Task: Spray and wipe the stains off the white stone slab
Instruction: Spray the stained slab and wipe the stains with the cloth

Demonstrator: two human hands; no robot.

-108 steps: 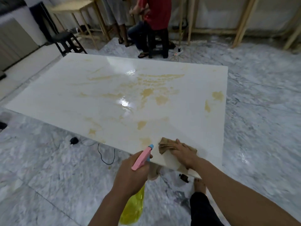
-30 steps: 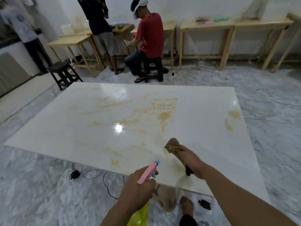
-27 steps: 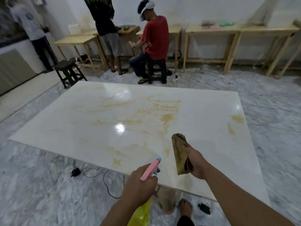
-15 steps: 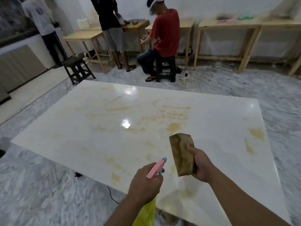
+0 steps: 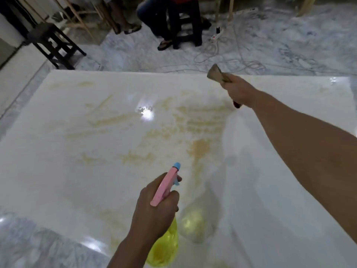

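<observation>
White stone slab [image 5: 81, 171] fills the view, yellow-brown stains [image 5: 199, 130] smeared across its centre. Left hand [image 5: 154, 207] is wrapped around a spray bottle [image 5: 164, 248] of yellow liquid near the slab's near edge, its base cut off, pink trigger head up. Right hand [image 5: 238, 91] clutches a brown cloth [image 5: 215, 74] at the far edge; contact with the slab is unclear.

The left hand [image 5: 154, 206] gripped a yellow spray bottle [image 5: 164, 246] with a pink trigger head above the white stone slab [image 5: 77, 171]. The right hand [image 5: 238, 90], arm outstretched, clutched a brown cloth [image 5: 216, 73] near the far edge. Yellowish stains [image 5: 199, 124] streaked the slab's middle.
</observation>
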